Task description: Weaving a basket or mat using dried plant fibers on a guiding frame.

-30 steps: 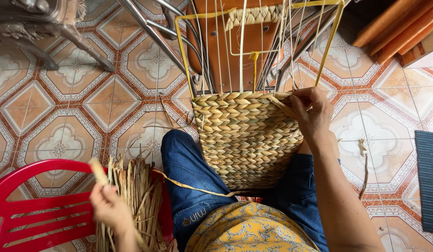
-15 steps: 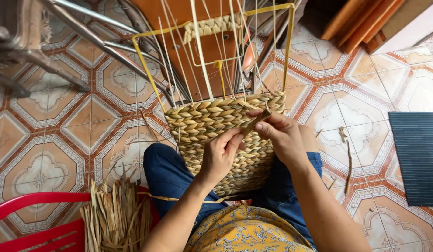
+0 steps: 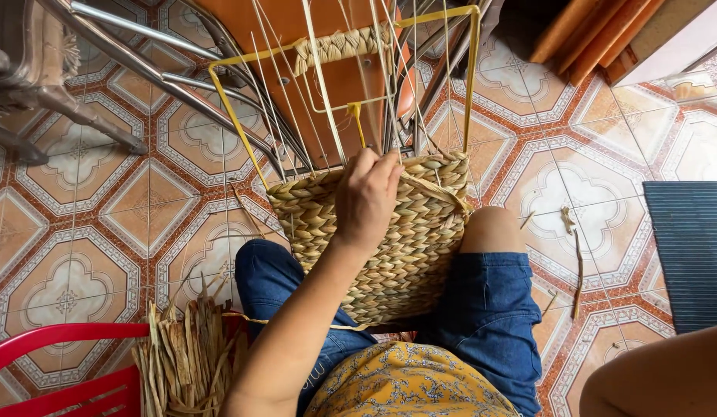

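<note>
Straw-coloured half-woven basket on its yellow wire frame (image 3: 374, 239): your left hand (image 3: 366, 197) is now gripping its rim alone, fingers curled; your right hand has gone from view.

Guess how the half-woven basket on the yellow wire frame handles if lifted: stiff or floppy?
The half-woven basket is probably fairly stiff: its plaited wall wraps a yellow wire frame. Likely light for its size, being dried fibre over thin wire. The loose upright strands look floppy and could snag. The left hand rests on its rim.
</note>
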